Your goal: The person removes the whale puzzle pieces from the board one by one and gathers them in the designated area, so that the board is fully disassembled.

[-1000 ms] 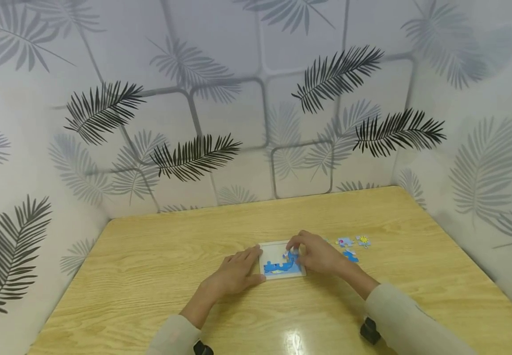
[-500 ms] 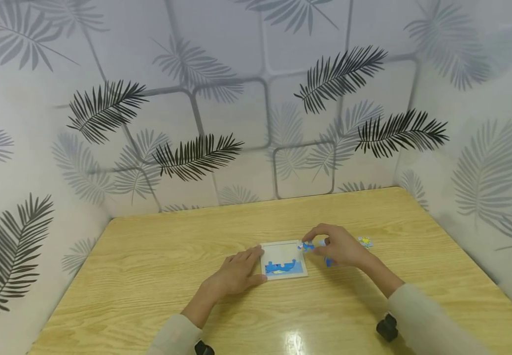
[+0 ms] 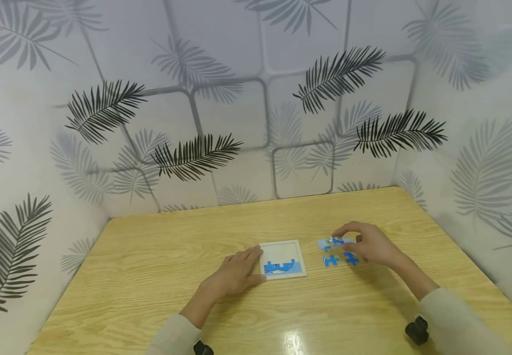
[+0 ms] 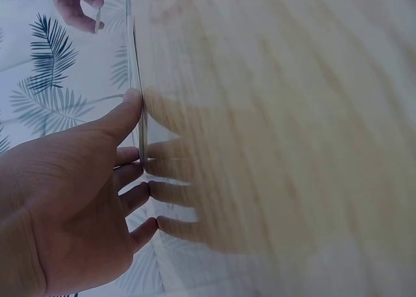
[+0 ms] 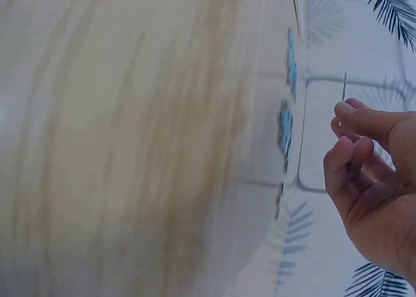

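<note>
A white puzzle tray (image 3: 282,248) lies on the table, with joined blue puzzle pieces (image 3: 282,268) along its near side. My left hand (image 3: 236,272) rests at the tray's left edge; in the left wrist view its thumb and fingertips touch the tray's rim. To the right of the tray, my right hand (image 3: 373,245) pinches a blue puzzle piece (image 3: 337,241) between thumb and fingers. The right wrist view shows that puzzle piece (image 5: 343,92) edge-on, held above the table. Below it lie loose blue puzzle pieces (image 3: 331,261), some partly hidden by the hand.
The wooden table (image 3: 185,246) meets a leaf-patterned wall (image 3: 238,113) at the back and sides. Dark wrist devices (image 3: 417,329) hang below both sleeves. More loose pieces (image 5: 285,134) line the tabletop in the right wrist view.
My right hand has moved right from over the tray, carrying the puzzle piece off it to above the loose pieces. My left hand has stayed at the tray's left edge.
</note>
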### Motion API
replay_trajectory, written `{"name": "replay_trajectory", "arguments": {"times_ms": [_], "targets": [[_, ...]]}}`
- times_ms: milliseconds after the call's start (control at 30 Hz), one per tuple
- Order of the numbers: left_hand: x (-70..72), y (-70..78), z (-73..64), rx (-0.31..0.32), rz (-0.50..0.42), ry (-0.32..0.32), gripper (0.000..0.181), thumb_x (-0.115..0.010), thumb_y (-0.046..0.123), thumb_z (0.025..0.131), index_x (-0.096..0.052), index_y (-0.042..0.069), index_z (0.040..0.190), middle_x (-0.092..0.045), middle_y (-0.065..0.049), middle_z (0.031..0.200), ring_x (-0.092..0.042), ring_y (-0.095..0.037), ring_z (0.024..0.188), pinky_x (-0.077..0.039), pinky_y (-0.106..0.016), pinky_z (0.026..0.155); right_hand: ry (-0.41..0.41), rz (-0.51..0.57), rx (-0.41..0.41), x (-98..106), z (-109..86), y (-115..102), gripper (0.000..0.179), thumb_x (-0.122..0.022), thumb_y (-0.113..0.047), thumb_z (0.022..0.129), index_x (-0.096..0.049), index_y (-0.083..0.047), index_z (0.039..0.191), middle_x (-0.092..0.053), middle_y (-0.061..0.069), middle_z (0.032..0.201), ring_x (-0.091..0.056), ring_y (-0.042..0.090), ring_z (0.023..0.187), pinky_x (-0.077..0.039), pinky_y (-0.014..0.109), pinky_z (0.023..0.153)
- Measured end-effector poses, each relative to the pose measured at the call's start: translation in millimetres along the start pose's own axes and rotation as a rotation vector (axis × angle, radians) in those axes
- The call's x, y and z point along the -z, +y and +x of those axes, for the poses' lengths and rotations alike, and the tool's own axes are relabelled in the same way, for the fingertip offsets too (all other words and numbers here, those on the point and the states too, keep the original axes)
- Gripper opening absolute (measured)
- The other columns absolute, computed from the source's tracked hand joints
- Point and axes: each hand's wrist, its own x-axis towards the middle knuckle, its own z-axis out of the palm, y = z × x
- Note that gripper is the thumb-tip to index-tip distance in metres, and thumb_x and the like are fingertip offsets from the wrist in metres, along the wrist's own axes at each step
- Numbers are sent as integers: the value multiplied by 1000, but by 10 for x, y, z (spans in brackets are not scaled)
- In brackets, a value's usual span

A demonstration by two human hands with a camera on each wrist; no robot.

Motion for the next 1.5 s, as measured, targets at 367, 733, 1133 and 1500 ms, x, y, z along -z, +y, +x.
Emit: {"name": "replay_trajectory", "arguments": {"times_ms": [367, 733, 1133, 1500], "targets": [[6, 36, -26, -7, -10, 3, 72, -60, 45, 105, -32, 12, 163, -28, -12, 170, -30, -36, 155, -25, -61, 121, 53, -63, -7, 291, -261, 233, 24, -71, -5, 98, -73, -10, 121, -70, 14, 97, -32, 7, 38, -38, 27, 39], [6, 32, -22, -14, -8, 5, 73, -59, 45, 105, -31, 11, 163, -28, -12, 170, -30, -37, 154, -25, -61, 122, 3, -113, 6, 483, -461, 415, 20, -71, -5, 97, -75, -9, 115, -48, -4, 54, -33, 2, 39, -36, 24, 40], [-5, 22, -21, -13, 4, 12, 73, -60, 44, 105, -31, 11, 163, -28, -12, 170, -31, -38, 154, -26, -62, 121, -41, -256, 93, 500, -449, 472, 22, -80, 0, 87, -77, -16, 102, -67, 11, 114, -45, 4, 63, -45, 24, 59], [42, 39, -29, -17, 21, -6, 73, -58, 46, 106, -30, 10, 163, -27, -12, 171, -29, -36, 155, -26, -61, 121, 21, -102, 54, 299, -196, 175, 24, -71, -6, 97, -72, -5, 121, -67, 12, 81, -44, 10, 46, -40, 26, 42]]}}
